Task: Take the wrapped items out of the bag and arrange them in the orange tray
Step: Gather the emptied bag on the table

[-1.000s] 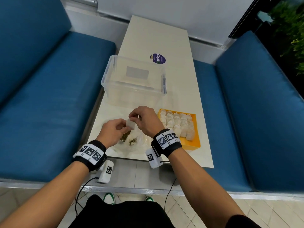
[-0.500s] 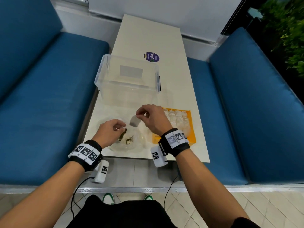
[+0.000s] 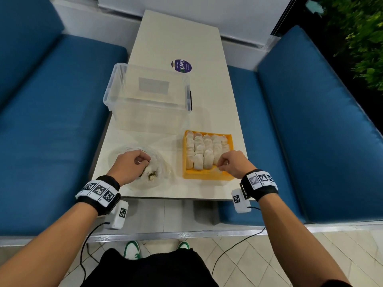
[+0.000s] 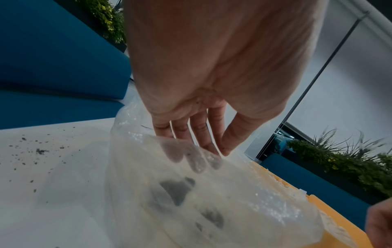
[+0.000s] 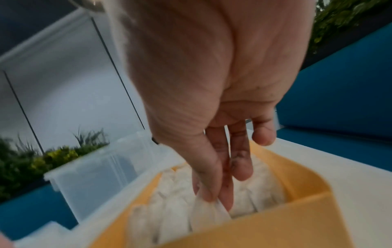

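A crumpled clear plastic bag [image 3: 160,169] [image 4: 233,201] lies near the table's front edge with dark crumbs in it. My left hand [image 3: 145,162] [image 4: 216,149] has its fingers inside the bag's mouth, thumb outside, pinching the film. To the right lies the orange tray [image 3: 207,176] [image 5: 297,226], filled with rows of white wrapped items [image 3: 204,150]. My right hand [image 3: 220,165] [image 5: 214,199] is over the tray's near right part. Its thumb and forefinger pinch the top of one wrapped item [image 5: 207,216] that stands in the near row.
A clear plastic bin [image 3: 149,98] stands just behind the bag and tray, with a round purple sticker [image 3: 181,65] on the table beyond it. Blue benches flank the narrow white table [image 3: 178,34]. Dark crumbs [image 4: 40,151] dot the tabletop left of the bag.
My right hand carried the wrapped item from above the bag rightward and down into the tray's near row. My left hand stayed at the bag.
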A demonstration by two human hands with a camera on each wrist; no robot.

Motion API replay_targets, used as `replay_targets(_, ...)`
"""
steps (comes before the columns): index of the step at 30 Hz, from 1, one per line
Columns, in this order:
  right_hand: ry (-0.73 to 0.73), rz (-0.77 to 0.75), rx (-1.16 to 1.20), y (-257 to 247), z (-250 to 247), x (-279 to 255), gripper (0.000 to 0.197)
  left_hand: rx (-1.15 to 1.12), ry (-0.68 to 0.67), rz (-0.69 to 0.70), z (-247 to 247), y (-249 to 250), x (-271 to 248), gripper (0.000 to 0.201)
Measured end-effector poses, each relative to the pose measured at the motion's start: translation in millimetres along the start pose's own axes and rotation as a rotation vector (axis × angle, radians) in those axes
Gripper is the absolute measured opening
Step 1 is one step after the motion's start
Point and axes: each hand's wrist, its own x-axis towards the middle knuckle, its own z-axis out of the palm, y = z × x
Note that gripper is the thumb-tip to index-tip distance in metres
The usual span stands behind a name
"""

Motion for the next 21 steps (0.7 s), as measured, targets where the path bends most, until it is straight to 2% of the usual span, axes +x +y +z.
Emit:
replay_targets(6, 0.105, 0.059, -0.098, 10, 6, 28, 0.014, -0.02, 0.018, -0.037, 2, 1, 1, 0.015)
replay_targets(10, 0.177, 0.013, -0.12, 9, 1, 38, 0.012, -0.014, 0.034, -0.049, 4, 1, 3, 0.016)
replay_targets(21, 0.231, -0.001, -0.037, 9, -2, 39, 0.014, 0.016, 0.046, -0.056, 5, 3, 7, 0.012)
